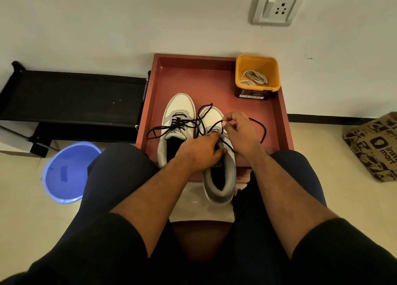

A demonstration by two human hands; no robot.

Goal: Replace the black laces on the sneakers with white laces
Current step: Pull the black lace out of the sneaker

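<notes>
Room: a pale wall [150,27] behind, cream floor tiles [300,166] below, seen from a seated person's head looking down over both knees.
Surface: a red tray [281,117] lies on the floor against the wall, under and beyond both hands.
Right sneaker: the white and grey right sneaker [219,177] sits under both hands, its heel hanging over the tray's near edge toward the person.
Left sneaker: the left sneaker [178,113] stands just left of the left hand, laced in black, touching the other shoe.
Left hand: the left hand [199,151] rests on the right sneaker's tongue area, fingers curled down onto it; whether they grip lace or shoe cannot be told.
Right hand: the right hand [238,130] pinches the black lace [263,132] between thumb and fingertip, raised just above the shoe.
Lace run: loose black loops spill right of the right hand and cross over to the left sneaker's loose ends, left of the left hand.
White laces: the white laces [254,77] lie bundled in an orange tub [257,91] at the tray's far right corner, well beyond the right hand.
Left of the hands: a black rack [75,98] by the wall and a blue basin [66,173] on the floor.
Right of the hands: a printed brown paper bag [373,147], well apart.
Wall fitting: 1 switch and socket plate [277,7], high above the tub.
</notes>
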